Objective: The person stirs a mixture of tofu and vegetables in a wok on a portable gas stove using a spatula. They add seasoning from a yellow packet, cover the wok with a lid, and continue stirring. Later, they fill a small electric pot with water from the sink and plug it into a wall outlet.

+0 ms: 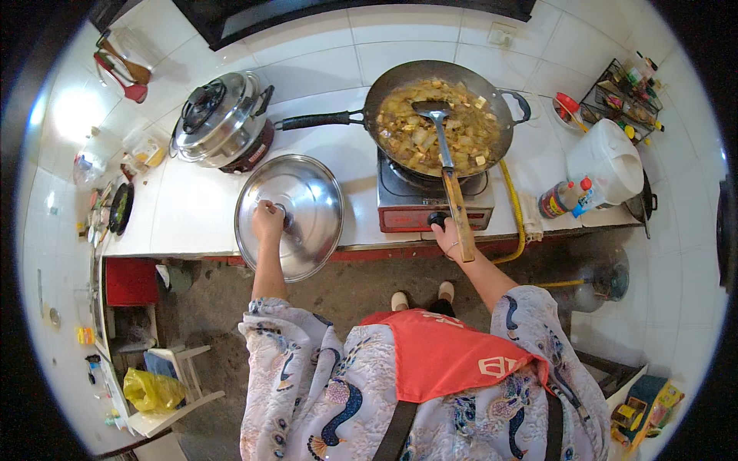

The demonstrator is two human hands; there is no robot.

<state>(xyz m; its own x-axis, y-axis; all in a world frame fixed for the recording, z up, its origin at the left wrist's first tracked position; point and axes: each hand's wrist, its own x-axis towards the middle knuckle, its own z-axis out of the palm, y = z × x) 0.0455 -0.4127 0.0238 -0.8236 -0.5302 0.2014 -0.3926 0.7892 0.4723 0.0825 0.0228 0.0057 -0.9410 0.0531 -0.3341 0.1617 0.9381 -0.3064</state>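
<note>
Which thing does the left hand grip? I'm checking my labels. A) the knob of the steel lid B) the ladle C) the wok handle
A: the left hand closes on the knob of the steel lid lying on the counter.

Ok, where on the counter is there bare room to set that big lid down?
Bare white counter lies between the steel cooker and the front edge, left of the lid the left hand grips. Right of the stove, bottles and a white jug crowd it.
</note>
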